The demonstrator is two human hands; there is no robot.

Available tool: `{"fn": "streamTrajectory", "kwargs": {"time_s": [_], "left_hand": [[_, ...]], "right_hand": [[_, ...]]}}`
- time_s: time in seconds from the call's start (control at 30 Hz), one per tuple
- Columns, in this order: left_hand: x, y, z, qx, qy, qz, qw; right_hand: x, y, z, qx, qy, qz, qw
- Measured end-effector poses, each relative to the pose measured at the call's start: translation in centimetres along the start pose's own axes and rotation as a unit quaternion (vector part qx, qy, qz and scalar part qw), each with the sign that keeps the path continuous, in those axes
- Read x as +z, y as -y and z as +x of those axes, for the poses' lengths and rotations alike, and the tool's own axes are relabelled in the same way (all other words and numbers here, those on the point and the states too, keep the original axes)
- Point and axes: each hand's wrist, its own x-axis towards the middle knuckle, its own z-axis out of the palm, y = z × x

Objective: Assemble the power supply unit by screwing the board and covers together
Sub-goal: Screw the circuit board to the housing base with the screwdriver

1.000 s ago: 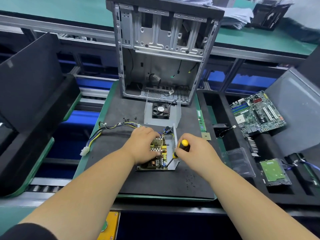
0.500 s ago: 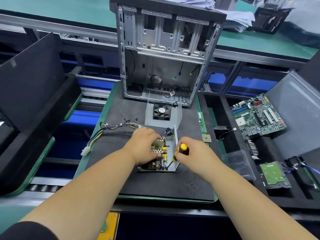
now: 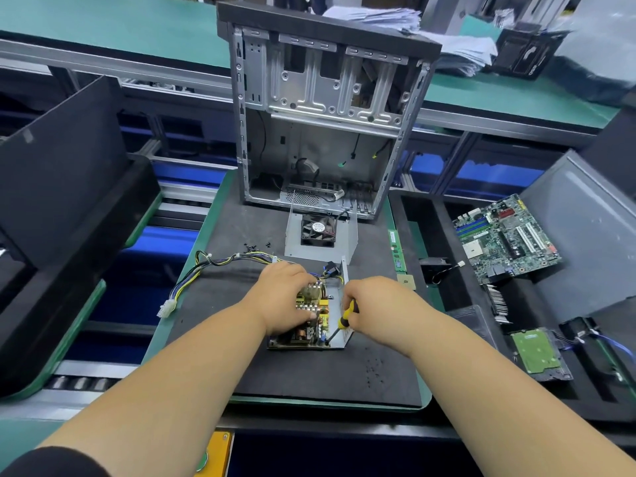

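Observation:
The power supply board [image 3: 311, 316] lies in its grey metal base cover [image 3: 339, 335] on the black mat [image 3: 309, 373]. My left hand [image 3: 284, 297] rests on top of the board, fingers curled over its components. My right hand [image 3: 375, 304] grips a yellow-and-black screwdriver [image 3: 345, 320], tip down at the board's front right corner. The second cover [image 3: 320, 241], with a black fan in it, stands behind the board. A wire harness [image 3: 206, 270] runs from the board to the left, ending in a white plug.
An open computer case [image 3: 323, 108] stands upright at the mat's far end. Loose black screws [image 3: 256, 247] lie left of the fan cover, more [image 3: 373, 370] near the mat's front right. A motherboard [image 3: 506, 239], a hard drive [image 3: 537, 352] and foam trays fill the right side.
My right hand has tilted the screwdriver and slid slightly down and left along the cover wall. My left hand stays on the board. The camera has shifted a little.

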Motion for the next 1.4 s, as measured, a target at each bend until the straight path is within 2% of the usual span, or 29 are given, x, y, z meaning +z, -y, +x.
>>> {"fn": "streamTrajectory", "kwargs": {"time_s": [0.2,0.33,0.4,0.5,0.63,0.8,0.93,1.03,1.17,1.27,1.4], "left_hand": [[0.0,0.0,0.0,-0.001,-0.003,-0.004,1.0],[0.0,0.0,0.0,-0.003,0.001,0.0,1.0],[0.0,0.0,0.0,-0.004,0.0,-0.001,1.0],[0.1,0.0,0.0,-0.005,-0.004,-0.003,1.0],[0.1,0.0,0.0,-0.004,-0.003,0.004,1.0],[0.2,0.0,0.0,-0.006,-0.001,0.004,1.0],[0.1,0.0,0.0,-0.007,-0.003,0.001,1.0],[0.2,0.0,0.0,-0.007,-0.004,0.0,1.0],[0.1,-0.1,0.0,-0.006,-0.004,0.003,1.0],[0.1,0.0,0.0,-0.007,-0.004,0.004,1.0],[0.3,0.0,0.1,-0.007,-0.006,0.004,1.0]], "right_hand": [[-0.4,0.9,1.1,0.012,0.018,-0.096,0.995],[0.4,0.7,1.2,0.02,-0.016,-0.133,0.991],[0.9,0.4,1.0,0.01,-0.037,-0.126,0.991],[1.0,0.0,0.7,-0.025,-0.06,-0.045,0.997],[1.0,-0.2,0.7,-0.051,-0.047,0.02,0.997],[1.0,-0.1,1.3,-0.015,-0.041,-0.081,0.996],[1.5,0.1,1.5,0.05,-0.071,-0.171,0.981],[1.8,0.0,1.0,0.039,-0.079,-0.141,0.986],[1.1,0.1,0.4,-0.035,-0.056,-0.003,0.998],[1.1,0.2,0.8,-0.031,-0.049,-0.032,0.998],[2.3,-0.1,1.6,-0.004,-0.115,-0.12,0.986]]}}
